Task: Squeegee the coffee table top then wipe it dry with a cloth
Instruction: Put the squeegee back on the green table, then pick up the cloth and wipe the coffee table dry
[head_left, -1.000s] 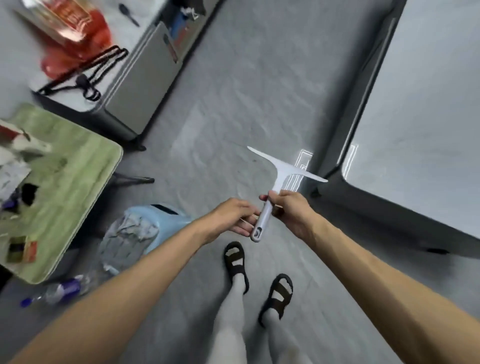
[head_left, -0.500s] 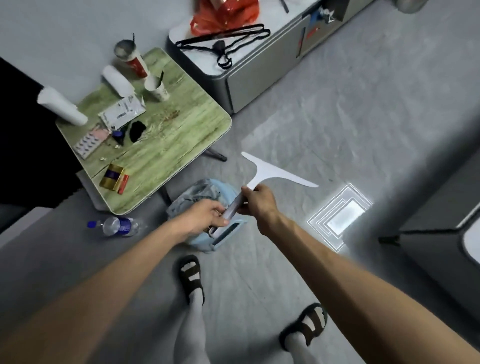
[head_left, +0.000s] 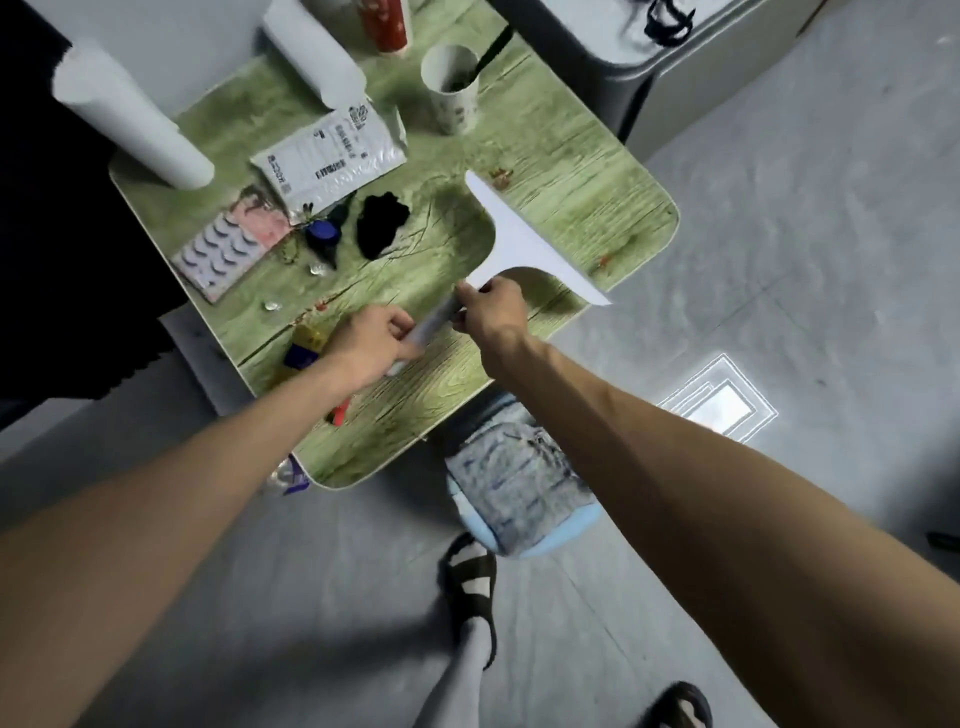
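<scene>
The squeegee's (head_left: 524, 241) handle was mostly hidden: the left hand (head_left: 371, 343) wrapped its lower end, and the right hand (head_left: 491, 309) pinched it just below the blade neck, both grips pressed together around it. Only a short pale stretch of handle showed between them. The blade, a flat white T shape, slanted in front of the desk (head_left: 571, 171); whether it touched the top could not be told. A yellow and blue box (head_left: 306, 348) sat partly behind the left wrist, and a red item beneath that forearm was too covered to identify. The frame's top edge cut off a red can (head_left: 387, 26).

Clutter filled the desk's far and left parts: two white rolls (head_left: 135, 124), a paper cup (head_left: 452, 88) holding something dark, a printed plastic packet (head_left: 327, 156), a tray of false lashes (head_left: 228, 244), a blue cap (head_left: 322, 234) and a crumpled black scrap (head_left: 382, 223). Small bits and red specks lay scattered across it.

The desk top was green wood-grain print with rounded corners. Below its near edge stood a pale blue bin (head_left: 519, 493) lined with a wrinkled bag. The floor was mottled grey. Sandalled feet showed below.
</scene>
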